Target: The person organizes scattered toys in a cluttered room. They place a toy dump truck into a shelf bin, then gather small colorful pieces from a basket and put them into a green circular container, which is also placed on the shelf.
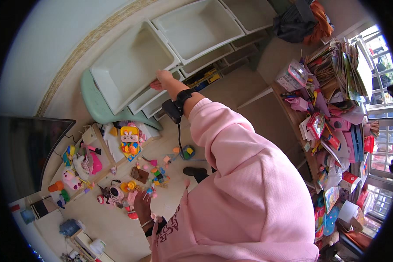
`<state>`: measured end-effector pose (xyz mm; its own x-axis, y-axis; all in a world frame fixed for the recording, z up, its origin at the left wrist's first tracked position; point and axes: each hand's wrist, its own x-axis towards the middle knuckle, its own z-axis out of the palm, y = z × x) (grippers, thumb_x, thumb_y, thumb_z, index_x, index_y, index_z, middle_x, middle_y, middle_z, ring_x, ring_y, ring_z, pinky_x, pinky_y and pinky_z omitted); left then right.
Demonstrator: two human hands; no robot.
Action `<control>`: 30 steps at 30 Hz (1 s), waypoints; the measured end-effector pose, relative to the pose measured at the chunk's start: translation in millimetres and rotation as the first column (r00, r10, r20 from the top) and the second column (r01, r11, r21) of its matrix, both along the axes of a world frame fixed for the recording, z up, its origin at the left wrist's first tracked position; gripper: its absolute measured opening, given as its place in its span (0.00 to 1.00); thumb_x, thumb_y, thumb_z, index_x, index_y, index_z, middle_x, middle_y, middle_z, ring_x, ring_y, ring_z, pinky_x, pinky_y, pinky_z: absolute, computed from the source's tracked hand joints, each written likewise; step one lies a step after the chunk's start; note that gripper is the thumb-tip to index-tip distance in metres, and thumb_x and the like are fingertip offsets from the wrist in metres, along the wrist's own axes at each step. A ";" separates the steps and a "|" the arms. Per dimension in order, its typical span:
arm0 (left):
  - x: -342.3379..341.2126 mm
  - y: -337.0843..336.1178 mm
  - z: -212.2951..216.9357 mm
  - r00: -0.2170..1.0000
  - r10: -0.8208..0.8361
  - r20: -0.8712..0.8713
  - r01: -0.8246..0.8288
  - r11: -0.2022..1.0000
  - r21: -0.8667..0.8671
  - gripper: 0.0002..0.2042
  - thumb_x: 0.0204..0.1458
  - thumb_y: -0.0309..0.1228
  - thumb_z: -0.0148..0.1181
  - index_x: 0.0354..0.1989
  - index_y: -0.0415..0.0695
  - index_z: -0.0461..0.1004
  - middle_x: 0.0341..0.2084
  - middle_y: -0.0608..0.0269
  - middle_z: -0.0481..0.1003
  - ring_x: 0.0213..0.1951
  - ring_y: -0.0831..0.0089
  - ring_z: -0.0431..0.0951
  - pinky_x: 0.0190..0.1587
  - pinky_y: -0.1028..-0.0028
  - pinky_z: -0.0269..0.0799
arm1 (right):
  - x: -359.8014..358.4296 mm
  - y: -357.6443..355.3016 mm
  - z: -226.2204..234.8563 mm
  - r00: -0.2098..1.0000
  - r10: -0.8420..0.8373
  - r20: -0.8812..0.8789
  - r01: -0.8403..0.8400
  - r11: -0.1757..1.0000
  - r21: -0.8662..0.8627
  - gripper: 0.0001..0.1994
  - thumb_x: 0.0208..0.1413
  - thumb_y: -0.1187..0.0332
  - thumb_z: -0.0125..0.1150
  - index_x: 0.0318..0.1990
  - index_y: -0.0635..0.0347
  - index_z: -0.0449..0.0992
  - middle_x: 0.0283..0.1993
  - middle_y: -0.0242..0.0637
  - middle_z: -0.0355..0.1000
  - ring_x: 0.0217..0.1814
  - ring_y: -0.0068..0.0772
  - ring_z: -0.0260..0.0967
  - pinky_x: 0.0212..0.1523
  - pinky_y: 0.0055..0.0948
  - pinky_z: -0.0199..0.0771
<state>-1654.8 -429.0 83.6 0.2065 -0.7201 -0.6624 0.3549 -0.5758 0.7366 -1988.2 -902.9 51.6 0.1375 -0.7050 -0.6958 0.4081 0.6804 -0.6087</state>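
Observation:
Up at the storage rack, my right hand [163,80] is at the front rim of a large white storage bin [133,72], its fingers curled at the edge. The bin is bare inside and sits at the left end of the green rack frame [94,98]. A second white bin [198,30] stands beside it. Lower down, my left hand [143,204] hangs with its fingers apart, holding nothing. It is nearest to a pile of toys on the floor, among them a white and pink round toy [116,192] and yellow toy pieces [129,186].
A low unit at the left bears a yellow tray [129,139] and a plush toy [70,179]. Colourful blocks [160,177] lie on the floor by my foot [196,173]. A dark screen [26,153] stands far left. At the right, a desk holds stacked books [336,74] and clutter.

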 end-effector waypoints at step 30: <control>-47.5 -88.5 -39.6 0.985 -0.088 -0.149 0.124 0.959 0.254 0.15 0.53 0.35 0.49 0.47 0.44 0.65 0.40 0.61 0.70 0.39 0.70 0.71 0.43 0.71 0.66 | -255.4 332.3 -72.2 0.992 -0.126 -0.026 0.128 0.986 0.107 0.19 0.52 0.65 0.54 0.47 0.71 0.66 0.43 0.44 0.69 0.44 0.37 0.70 0.46 0.39 0.71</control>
<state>-1702.3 -517.5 44.0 0.0337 -0.5312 -0.8466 0.3670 -0.7813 0.5049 -2243.6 -570.6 -20.7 0.0379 -0.6365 -0.7704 0.4844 0.6860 -0.5429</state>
